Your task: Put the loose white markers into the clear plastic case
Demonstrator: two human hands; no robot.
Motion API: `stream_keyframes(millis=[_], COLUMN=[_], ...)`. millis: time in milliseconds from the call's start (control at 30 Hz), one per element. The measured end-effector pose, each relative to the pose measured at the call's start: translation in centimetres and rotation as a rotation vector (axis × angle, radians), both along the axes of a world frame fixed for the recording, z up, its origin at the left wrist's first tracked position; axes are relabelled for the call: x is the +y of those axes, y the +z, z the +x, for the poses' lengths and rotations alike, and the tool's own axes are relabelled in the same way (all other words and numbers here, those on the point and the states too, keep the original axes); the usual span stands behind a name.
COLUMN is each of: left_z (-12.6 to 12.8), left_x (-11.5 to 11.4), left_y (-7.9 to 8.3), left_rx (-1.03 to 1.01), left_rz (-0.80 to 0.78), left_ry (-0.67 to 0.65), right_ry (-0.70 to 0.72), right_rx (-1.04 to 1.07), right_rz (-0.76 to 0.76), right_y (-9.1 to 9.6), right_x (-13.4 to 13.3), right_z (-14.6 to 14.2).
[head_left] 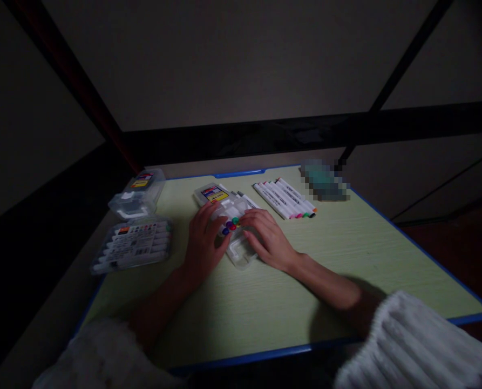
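Between my two hands is a small bundle of markers (231, 225) with purple, green, red and blue ends facing me. My left hand (204, 235) curls round the bundle's left side, fingers closed against it. From the right, my right hand (270, 237) presses its fingertips to the same markers. Under them lies a clear plastic case (243, 254), opened out flat, its lid (212, 192) with a yellow, red and blue label pointing away from me. A few more markers (244, 199) lie partly behind my hands, beside the lid.
A row of white markers (285, 199) lies right of the case. At the left stand a filled marker case (133, 243) and, behind it, another open clear case (139, 192). A blurred greenish object (324, 181) sits at the back right. The table (346, 259) has a blue edge.
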State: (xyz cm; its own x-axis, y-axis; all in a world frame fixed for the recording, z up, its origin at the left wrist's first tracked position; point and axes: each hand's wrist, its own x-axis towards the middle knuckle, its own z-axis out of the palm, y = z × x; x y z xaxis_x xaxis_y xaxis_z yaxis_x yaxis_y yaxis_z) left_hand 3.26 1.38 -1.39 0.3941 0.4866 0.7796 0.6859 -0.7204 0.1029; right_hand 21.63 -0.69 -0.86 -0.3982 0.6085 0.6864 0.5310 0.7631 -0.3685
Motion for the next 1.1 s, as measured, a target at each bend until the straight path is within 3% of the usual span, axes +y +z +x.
stream_keyframes(millis=[300, 500, 667, 833, 967, 1100], left_z=[-0.1, -0.4, -0.7, -0.9, -0.9, -0.9], left_x=[-0.1, -0.1, 0.0, 0.1, 0.2, 0.2], left_y=[0.1, 0.2, 0.2, 0.2, 0.2, 0.1], left_rx=[-0.026, -0.026, -0.014, -0.006, -0.006, -0.021], left_rz=[-0.023, -0.037, -0.043, -0.043, -0.066, -0.074], left_ry=[-0.014, -0.031, -0.034, -0.054, -0.061, -0.067], right_ry=[-0.062, -0.306, -0.58, -0.739, -0.729, -0.714], right_rx=[-0.086, -0.177, -0.27, -0.394, -0.457, -0.5], right_rz=[0.074, 0.124, -0.078, -0.269, -0.32, -0.35], right_y=[0.6, 1.7, 2.7, 2.3, 1.6, 1.4], right_x=[0.1, 0.6, 1.3, 2.3, 2.7, 2.6], right_z=[1.0, 2.7, 5.5, 9.7, 11.4, 11.3])
